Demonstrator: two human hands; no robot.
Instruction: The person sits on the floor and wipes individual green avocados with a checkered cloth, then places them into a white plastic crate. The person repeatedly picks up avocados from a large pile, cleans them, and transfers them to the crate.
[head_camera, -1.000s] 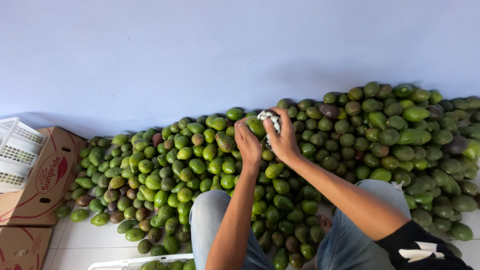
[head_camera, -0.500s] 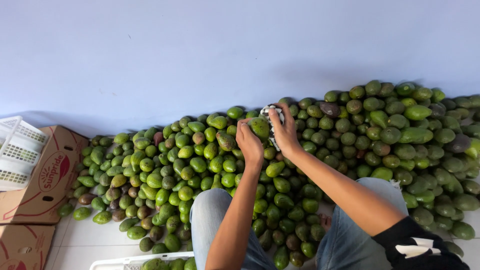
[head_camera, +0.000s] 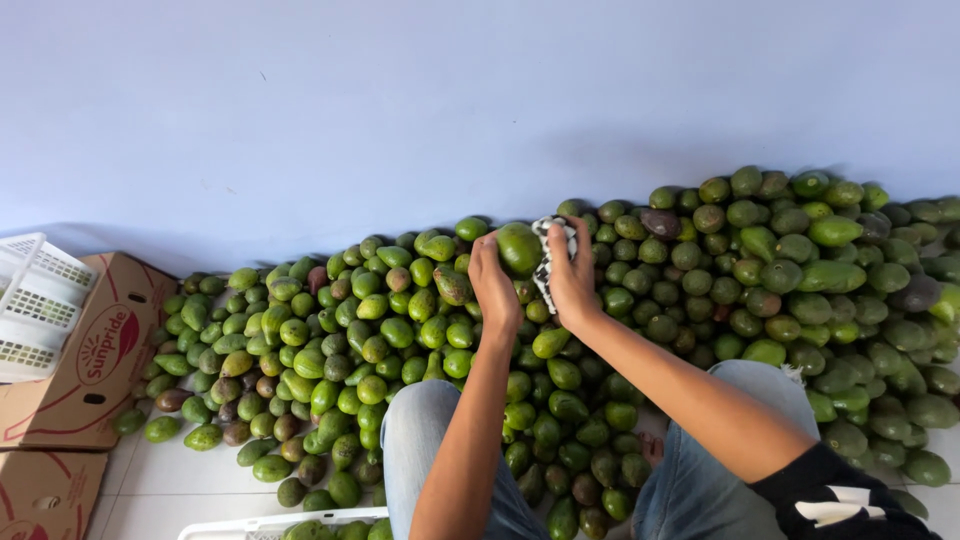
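Head view: person sits w/ knees apart, both arms stretched toward 12 o'clock over the avocado pile (head_camera: 620, 350). Left hand (head_camera: 493, 283) curls round a green avocado (head_camera: 519, 248), lifted clear of the heap, prob. so its skin can be reached. Right hand (head_camera: 572, 272) is closed on a dark-and-white patterned cloth (head_camera: 549, 255), pressed against the fruit's 3 o'clock side, looks like wiping. Pile is banked vs. the pale blue wall (head_camera: 400, 110), which stops fruit rolling off. Cardboard boxes (head_camera: 85, 360) and a white crate (head_camera: 35, 300) sit at 9 o'clock; another white crate rim (head_camera: 260, 523) lies at 6, near the left knee.
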